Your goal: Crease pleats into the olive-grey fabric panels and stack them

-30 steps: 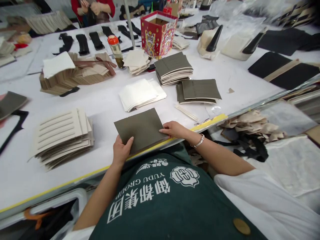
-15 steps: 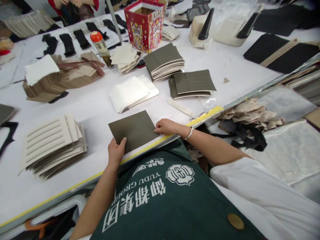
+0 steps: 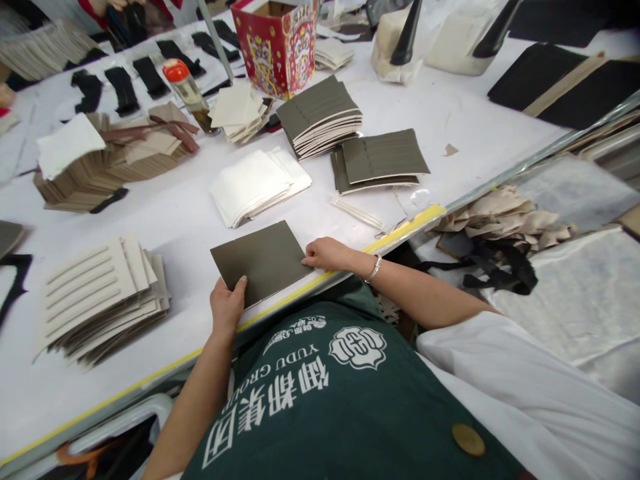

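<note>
At the white table (image 3: pixel 440 107), by its near edge, your left hand (image 3: pixel 227 305) clasps the dark panel (image 3: pixel 263 259) and your right hand (image 3: pixel 329 255) pinches its right side; grip evenly to avoid bending it.

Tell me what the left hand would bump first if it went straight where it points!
The left hand touches the dark sheet, so that's first. Beyond it, the stack of white sheets seems next, though depth is unclear.

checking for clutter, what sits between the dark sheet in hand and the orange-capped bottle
In the head view, a white stack lies between the dark sheet and the orange-capped bottle.
</note>
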A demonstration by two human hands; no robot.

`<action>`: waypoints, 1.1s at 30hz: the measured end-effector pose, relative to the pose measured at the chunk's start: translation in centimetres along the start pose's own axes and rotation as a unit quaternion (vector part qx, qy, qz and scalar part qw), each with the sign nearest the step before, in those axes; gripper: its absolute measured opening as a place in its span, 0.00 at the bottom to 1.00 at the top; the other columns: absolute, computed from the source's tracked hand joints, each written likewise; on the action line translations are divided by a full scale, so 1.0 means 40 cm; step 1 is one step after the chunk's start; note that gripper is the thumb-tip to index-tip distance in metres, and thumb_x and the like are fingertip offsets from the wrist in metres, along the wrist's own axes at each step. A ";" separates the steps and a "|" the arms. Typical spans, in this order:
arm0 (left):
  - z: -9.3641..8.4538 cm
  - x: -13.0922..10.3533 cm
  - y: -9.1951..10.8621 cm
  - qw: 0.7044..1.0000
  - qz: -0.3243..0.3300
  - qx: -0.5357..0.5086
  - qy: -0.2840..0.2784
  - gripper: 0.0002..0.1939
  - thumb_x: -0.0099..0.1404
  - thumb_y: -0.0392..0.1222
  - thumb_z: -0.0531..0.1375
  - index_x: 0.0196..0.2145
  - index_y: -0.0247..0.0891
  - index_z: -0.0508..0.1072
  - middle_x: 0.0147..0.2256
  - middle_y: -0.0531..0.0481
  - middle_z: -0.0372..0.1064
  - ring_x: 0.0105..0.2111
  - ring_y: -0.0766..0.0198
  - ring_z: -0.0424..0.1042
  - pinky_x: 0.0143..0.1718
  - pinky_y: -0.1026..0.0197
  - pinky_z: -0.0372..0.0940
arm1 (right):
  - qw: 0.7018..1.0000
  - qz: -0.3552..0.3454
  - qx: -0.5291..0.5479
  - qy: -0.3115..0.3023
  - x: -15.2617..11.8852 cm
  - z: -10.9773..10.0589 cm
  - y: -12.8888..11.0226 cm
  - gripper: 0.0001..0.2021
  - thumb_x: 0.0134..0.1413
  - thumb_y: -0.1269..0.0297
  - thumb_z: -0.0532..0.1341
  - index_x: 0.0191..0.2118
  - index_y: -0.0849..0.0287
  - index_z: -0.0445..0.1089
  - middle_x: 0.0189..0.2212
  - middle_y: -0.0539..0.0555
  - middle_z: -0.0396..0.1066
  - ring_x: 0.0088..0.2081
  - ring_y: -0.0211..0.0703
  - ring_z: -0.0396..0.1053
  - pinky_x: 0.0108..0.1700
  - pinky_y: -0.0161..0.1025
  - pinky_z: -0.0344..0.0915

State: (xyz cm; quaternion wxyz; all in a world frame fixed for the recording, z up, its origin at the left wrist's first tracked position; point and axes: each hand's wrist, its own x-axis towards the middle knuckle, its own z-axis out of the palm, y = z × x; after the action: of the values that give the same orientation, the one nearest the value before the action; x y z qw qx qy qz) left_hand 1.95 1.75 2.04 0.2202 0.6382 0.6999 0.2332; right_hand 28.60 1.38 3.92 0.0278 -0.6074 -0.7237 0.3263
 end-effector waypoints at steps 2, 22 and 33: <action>0.000 0.000 0.002 1.000 -0.002 0.001 0.000 0.20 0.55 0.51 0.55 0.39 0.34 0.72 0.36 0.44 0.74 0.39 0.52 0.72 0.41 0.53 0.65 | 1.000 -0.004 -0.005 -0.002 0.000 0.000 0.000 0.13 0.53 0.57 0.56 0.29 0.60 0.72 0.23 0.51 0.72 0.25 0.36 0.67 0.29 0.31 0.54; -0.004 -0.001 0.007 0.999 0.021 0.035 -0.019 0.19 0.57 0.50 0.54 0.40 0.34 0.71 0.36 0.43 0.72 0.38 0.52 0.71 0.40 0.53 0.65 | 0.996 -0.016 -0.083 0.009 -0.004 0.004 -0.012 0.12 0.54 0.59 0.55 0.33 0.60 0.71 0.31 0.56 0.74 0.33 0.43 0.68 0.30 0.34 0.53; -0.050 0.004 -0.049 0.988 0.120 0.056 -0.074 0.10 0.55 0.45 0.58 0.21 0.38 0.66 0.39 0.46 0.66 0.40 0.59 0.66 0.42 0.59 0.63 | 0.991 -0.004 -0.133 0.018 -0.016 0.028 -0.019 0.13 0.56 0.58 0.53 0.31 0.59 0.69 0.28 0.55 0.72 0.31 0.42 0.67 0.28 0.35 0.50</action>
State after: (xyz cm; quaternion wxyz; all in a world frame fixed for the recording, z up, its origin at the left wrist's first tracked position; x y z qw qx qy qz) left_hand -0.81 1.66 2.43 0.2057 0.7444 0.6119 0.1707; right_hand 27.60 0.27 3.65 -0.0384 -0.6087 -0.7625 0.2159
